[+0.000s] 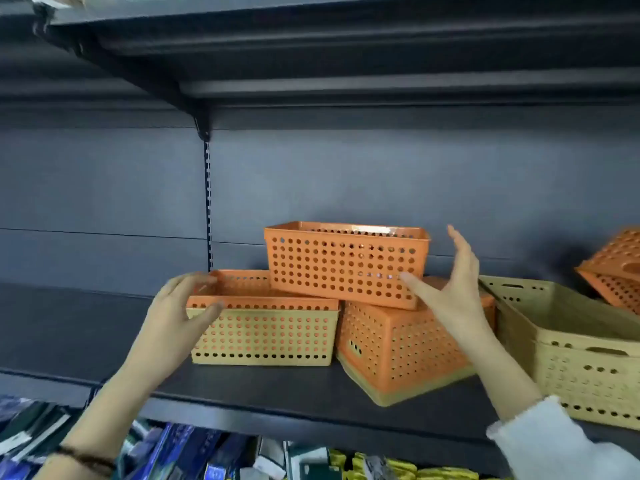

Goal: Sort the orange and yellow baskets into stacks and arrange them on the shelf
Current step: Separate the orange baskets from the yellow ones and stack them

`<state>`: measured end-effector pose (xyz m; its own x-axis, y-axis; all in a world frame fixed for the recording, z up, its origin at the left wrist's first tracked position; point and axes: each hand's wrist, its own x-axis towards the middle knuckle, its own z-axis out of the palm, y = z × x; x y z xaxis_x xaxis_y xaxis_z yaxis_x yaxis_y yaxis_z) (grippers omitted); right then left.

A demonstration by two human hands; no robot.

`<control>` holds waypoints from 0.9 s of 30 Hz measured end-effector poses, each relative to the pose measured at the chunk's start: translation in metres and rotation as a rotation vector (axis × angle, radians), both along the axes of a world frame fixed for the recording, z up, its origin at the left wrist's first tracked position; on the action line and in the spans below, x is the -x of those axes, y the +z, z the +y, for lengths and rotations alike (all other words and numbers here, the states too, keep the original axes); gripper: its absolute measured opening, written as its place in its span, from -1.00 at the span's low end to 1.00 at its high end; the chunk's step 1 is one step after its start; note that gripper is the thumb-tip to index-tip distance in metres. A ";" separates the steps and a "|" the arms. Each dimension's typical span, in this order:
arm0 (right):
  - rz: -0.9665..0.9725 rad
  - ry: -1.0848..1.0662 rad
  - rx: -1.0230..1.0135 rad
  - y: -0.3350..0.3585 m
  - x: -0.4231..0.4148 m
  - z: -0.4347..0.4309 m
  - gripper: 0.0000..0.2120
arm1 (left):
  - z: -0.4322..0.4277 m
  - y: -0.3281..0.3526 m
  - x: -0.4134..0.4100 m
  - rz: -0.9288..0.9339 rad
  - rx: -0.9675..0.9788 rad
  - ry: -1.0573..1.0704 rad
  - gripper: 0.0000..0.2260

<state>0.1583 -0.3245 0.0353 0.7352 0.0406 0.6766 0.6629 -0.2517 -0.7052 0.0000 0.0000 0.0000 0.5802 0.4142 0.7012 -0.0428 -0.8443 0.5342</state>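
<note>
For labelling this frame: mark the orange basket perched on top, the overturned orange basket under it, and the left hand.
Top orange basket (343, 268): head view, on its perforated front wall.
Overturned orange basket (398, 344): head view, on its near side wall.
Left hand (176, 313): head view, on the back of the hand.

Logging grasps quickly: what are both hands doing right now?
Left hand: closed on the left end of the nested orange-in-yellow basket.
Right hand: open, holding nothing, beside the top orange basket.
</note>
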 end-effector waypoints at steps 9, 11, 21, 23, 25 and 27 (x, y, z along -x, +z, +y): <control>0.059 0.270 -0.036 -0.001 -0.049 0.013 -0.20 | 0.063 -0.002 -0.054 0.254 0.218 -0.014 -0.39; 0.027 0.274 -0.059 -0.001 -0.051 0.010 -0.25 | 0.069 -0.006 -0.055 0.343 0.250 -0.046 -0.56; 0.040 0.191 -0.203 -0.003 -0.041 -0.020 -0.26 | 0.098 -0.002 -0.054 0.297 0.276 -0.036 -0.87; 0.032 0.161 -0.239 -0.002 -0.039 -0.016 -0.37 | 0.099 -0.001 -0.056 0.200 0.275 -0.042 -0.87; 0.007 0.120 -0.273 -0.002 -0.038 -0.011 -0.41 | 0.099 0.002 -0.057 0.108 0.258 -0.031 -0.88; -0.005 0.077 -0.291 -0.004 -0.040 -0.011 -0.36 | 0.102 0.004 -0.059 0.055 0.239 -0.014 -0.89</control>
<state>0.1987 -0.3350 0.0315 0.7339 -0.0998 0.6719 0.6761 0.0117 -0.7367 0.0588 0.1021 0.0036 0.6216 0.5559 0.5519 -0.0197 -0.6932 0.7204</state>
